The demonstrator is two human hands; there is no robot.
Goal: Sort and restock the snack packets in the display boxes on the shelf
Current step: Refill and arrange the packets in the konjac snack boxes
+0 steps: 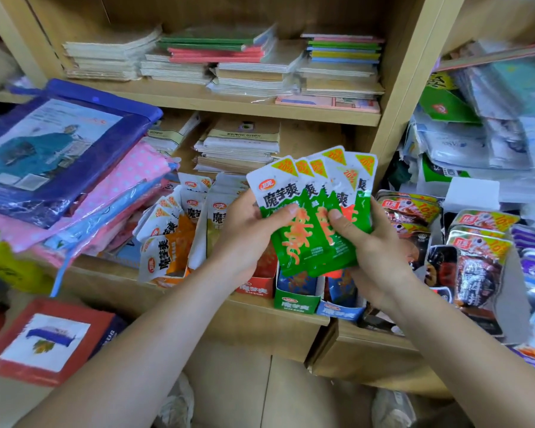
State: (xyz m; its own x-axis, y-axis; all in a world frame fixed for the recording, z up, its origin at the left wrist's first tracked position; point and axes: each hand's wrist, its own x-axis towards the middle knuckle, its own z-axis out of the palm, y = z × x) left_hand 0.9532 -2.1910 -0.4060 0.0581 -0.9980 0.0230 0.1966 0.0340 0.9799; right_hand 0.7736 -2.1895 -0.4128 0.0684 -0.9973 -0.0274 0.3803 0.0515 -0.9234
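Several green packets [306, 211] fanned at frame centre, pinched in the grip of left hand [244, 233] and right hand [371, 242], thumbs on top. Risk of slipping apart if loosened unevenly, and of landing in the blue box [340, 310] beside the green display box [295, 301] below.

Left hand [244, 233]: shown bare, thumbnail cut short.
Right hand [374, 248]: shown bare, thumbnail cut short.
Left forearm [155, 341]: seen uncovered to the frame edge.
Right forearm [464, 344]: likewise uncovered.
Shoes [176, 406]: pale, blurred, glimpsed below.
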